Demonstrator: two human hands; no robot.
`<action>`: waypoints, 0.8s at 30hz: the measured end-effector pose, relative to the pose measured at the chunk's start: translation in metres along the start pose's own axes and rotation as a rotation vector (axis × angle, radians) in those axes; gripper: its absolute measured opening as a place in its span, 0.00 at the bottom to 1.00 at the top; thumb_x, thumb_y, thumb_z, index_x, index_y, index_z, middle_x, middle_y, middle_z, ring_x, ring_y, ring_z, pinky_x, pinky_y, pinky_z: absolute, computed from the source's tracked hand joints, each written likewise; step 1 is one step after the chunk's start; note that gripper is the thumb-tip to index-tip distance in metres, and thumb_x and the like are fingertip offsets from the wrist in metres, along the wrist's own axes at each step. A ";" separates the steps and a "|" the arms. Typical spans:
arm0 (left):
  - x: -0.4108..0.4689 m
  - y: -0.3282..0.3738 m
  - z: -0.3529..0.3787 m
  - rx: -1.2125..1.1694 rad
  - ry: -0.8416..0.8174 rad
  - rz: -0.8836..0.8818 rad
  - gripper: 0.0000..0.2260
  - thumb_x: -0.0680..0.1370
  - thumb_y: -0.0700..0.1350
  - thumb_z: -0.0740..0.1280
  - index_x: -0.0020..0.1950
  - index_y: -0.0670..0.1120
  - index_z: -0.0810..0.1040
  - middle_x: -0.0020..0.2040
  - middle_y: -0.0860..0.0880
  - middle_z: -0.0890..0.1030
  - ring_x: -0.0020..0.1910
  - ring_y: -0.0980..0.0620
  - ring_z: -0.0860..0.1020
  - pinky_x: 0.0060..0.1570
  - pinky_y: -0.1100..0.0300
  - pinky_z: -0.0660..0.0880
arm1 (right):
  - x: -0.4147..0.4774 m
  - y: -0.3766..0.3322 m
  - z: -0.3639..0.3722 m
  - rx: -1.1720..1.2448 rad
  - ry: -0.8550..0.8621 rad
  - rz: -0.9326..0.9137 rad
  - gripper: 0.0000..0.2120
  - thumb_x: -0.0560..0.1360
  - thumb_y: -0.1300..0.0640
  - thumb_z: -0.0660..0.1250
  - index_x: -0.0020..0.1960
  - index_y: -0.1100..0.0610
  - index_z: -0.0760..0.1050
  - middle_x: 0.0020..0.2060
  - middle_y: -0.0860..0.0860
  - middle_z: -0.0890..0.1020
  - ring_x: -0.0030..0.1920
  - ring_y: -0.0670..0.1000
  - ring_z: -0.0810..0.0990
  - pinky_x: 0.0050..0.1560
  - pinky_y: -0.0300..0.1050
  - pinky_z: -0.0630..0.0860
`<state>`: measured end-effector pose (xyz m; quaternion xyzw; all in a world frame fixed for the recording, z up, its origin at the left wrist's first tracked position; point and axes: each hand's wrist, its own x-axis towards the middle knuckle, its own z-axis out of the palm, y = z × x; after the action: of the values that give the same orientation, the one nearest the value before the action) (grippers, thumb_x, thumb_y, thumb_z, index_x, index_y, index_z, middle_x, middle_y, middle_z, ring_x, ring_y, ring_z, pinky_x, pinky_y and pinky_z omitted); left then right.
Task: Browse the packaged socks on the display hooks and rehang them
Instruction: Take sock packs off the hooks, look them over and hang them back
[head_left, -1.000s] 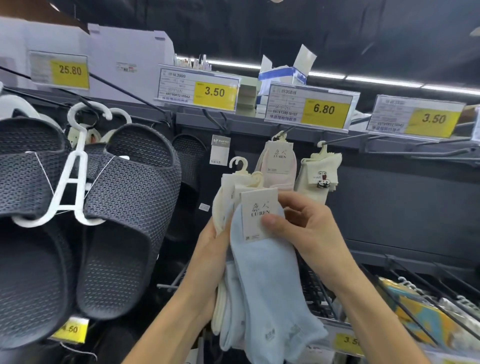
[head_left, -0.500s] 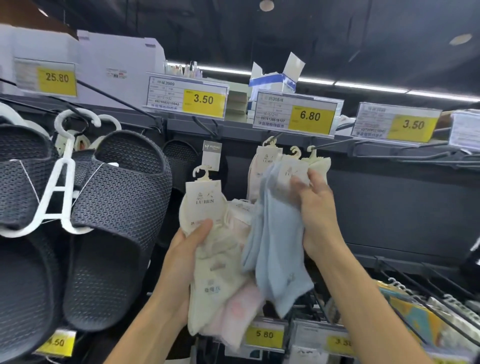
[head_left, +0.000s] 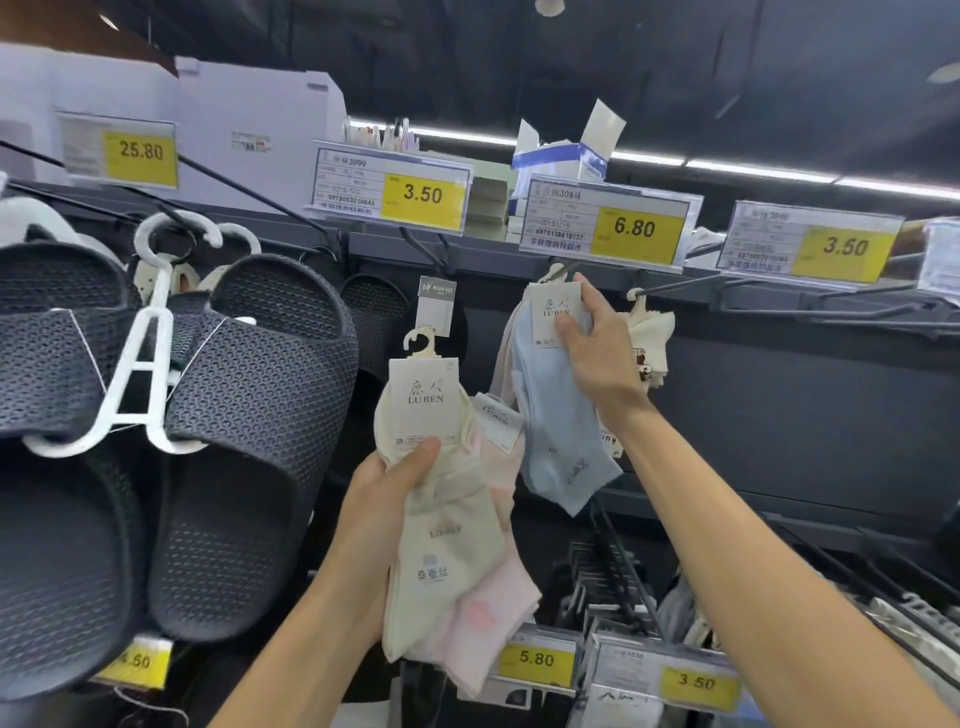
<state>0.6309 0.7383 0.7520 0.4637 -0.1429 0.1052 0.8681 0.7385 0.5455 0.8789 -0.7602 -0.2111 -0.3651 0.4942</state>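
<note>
**Blue socks raised to the peg, cream and pink pairs held below**

A light blue pair of ankle socks (head_left: 558, 431) with a white "LU REN" card at its top is gripped by the right hand (head_left: 597, 353). The fingers are curled over the card's edge and the thumb is hidden behind. The pack is held high against the dark back panel, just under the yellow price tag marked 6.80 (head_left: 635, 228). Its small cream plastic hook is seen right at the metal display hook (head_left: 563, 270); whether it is threaded onto the rod cannot be told. More pale socks are hung directly behind the blue pair.

Lower and to the left, a cream pair of ankle socks (head_left: 441, 525) carrying the same white card is clamped by the left hand (head_left: 389, 499), with the thumb pressed flat across the card's lower edge and the fingers hidden behind. A pale pink pair of socks (head_left: 493, 618) is fanned out behind the cream one and appears to be held in the same grip. The two hands are kept well apart, the right one higher.

Short cream socks (head_left: 649, 332) are hung on the next peg to the right. Black perforated rubber slippers (head_left: 249, 426) on a white plastic hanger (head_left: 145, 374) are displayed at the left. A yellow tag marked 5.80 (head_left: 536, 659) is fixed below the socks.
</note>
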 end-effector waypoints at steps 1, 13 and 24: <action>-0.001 0.000 -0.001 0.001 0.005 0.005 0.17 0.71 0.49 0.72 0.59 0.47 0.81 0.49 0.41 0.86 0.46 0.40 0.85 0.43 0.46 0.81 | 0.002 0.001 -0.001 -0.026 -0.007 0.013 0.27 0.82 0.61 0.61 0.79 0.55 0.58 0.74 0.49 0.68 0.73 0.48 0.67 0.73 0.51 0.67; -0.009 0.004 -0.003 -0.104 -0.032 0.150 0.14 0.69 0.48 0.75 0.54 0.51 0.85 0.51 0.45 0.86 0.47 0.47 0.86 0.41 0.55 0.81 | -0.076 -0.050 0.002 -0.111 -0.092 0.000 0.21 0.76 0.38 0.64 0.65 0.45 0.70 0.52 0.41 0.78 0.48 0.38 0.79 0.47 0.38 0.78; -0.012 0.002 0.009 -0.040 -0.086 0.103 0.16 0.72 0.57 0.71 0.56 0.52 0.84 0.52 0.43 0.86 0.48 0.44 0.86 0.41 0.54 0.81 | -0.098 -0.065 -0.009 0.158 -0.168 -0.053 0.18 0.76 0.60 0.70 0.56 0.37 0.74 0.49 0.54 0.83 0.44 0.46 0.83 0.41 0.40 0.81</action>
<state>0.6178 0.7318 0.7542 0.4424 -0.2056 0.1267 0.8637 0.6283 0.5683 0.8453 -0.7409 -0.2999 -0.2953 0.5234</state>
